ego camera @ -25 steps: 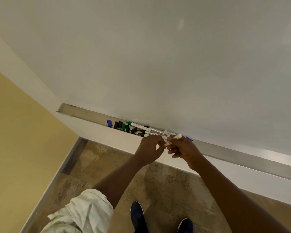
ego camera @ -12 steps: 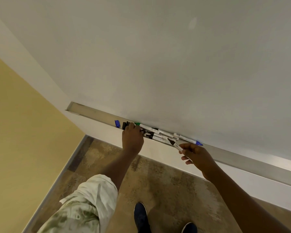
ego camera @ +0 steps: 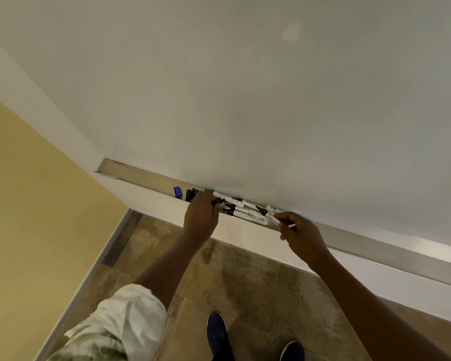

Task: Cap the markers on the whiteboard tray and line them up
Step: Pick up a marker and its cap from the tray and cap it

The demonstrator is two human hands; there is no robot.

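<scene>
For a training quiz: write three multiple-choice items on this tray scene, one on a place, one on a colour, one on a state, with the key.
1. Where does the blue cap lie?
A. in the tray, left of the black caps
B. on the floor
C. in the right hand

2. What colour is the tip of the marker in the right hand?
A. red
B. black
C. blue

3. What state is that marker in?
A. capped
B. uncapped, tip bare
C. lying loose in the tray

Key: 1 A, the blue cap sits nearest the tray's left end. 2 B, the tip shows dark black. 3 B, its point is bare while the left hand reaches toward the caps.
</scene>
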